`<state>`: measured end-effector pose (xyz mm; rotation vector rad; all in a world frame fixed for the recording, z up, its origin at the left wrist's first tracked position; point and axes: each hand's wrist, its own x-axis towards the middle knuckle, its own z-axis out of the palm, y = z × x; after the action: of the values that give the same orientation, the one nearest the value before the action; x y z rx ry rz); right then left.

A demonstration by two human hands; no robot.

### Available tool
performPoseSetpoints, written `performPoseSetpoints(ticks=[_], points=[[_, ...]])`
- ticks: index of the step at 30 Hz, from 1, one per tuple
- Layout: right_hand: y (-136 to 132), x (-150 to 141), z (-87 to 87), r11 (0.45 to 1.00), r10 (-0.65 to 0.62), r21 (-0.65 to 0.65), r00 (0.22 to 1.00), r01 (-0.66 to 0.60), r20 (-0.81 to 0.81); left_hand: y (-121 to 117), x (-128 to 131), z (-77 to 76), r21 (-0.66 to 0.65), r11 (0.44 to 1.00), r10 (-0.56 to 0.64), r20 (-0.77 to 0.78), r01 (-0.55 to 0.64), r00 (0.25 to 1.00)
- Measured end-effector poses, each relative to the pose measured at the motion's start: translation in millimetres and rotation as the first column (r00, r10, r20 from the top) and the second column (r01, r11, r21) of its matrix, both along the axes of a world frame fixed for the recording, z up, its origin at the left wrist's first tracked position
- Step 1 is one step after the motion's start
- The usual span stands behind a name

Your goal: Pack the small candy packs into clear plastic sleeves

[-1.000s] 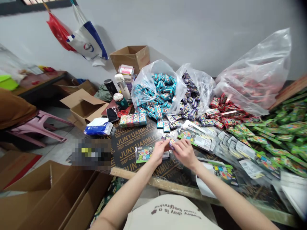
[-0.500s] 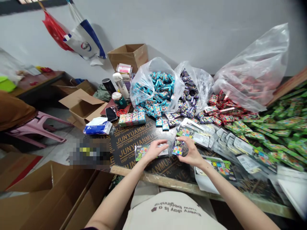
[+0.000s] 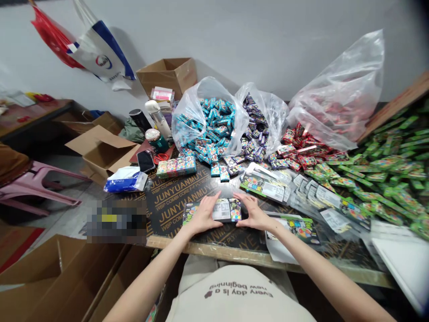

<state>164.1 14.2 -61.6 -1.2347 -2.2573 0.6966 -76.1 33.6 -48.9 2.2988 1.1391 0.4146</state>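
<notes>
A flat green-and-white printed package (image 3: pixel 217 210) lies on the dark board (image 3: pixel 174 203) near the table's front edge. My left hand (image 3: pixel 203 215) rests on its left half, fingers curled over it. My right hand (image 3: pixel 253 213) presses a small colourful candy box (image 3: pixel 235 210) against the package's right end, thumb and fingers pinching it. Both hands sit low on the board, close together.
Clear bags of blue boxes (image 3: pixel 211 120), purple boxes (image 3: pixel 259 123) and red boxes (image 3: pixel 335 107) stand behind. Green boxes (image 3: pixel 392 174) pile at right, flat packages (image 3: pixel 268 185) lie between. Bottles (image 3: pixel 157 118), a phone (image 3: pixel 146 160), tissues (image 3: pixel 125 179) and open cartons (image 3: pixel 100 150) at left.
My hands came apart, then dropped to the board. The small box in my right hand moved down to the right end of the flat package; my left hand settled on the package.
</notes>
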Motion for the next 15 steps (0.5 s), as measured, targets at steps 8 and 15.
performPoseSetpoints(ticks=[8, 15], points=[[6, 7, 3.0, 0.998, 0.031, -0.050, 0.997, -0.035, -0.073, 6, 9, -7.4, 0.008, 0.999, -0.043, 0.038, 0.043, 0.998], [-7, 0, 10.2, 0.956, -0.270, 0.072, 0.950, 0.283, -0.155, 17, 23, -0.6, -0.044, 0.997, 0.061, 0.109, -0.056, 0.992]])
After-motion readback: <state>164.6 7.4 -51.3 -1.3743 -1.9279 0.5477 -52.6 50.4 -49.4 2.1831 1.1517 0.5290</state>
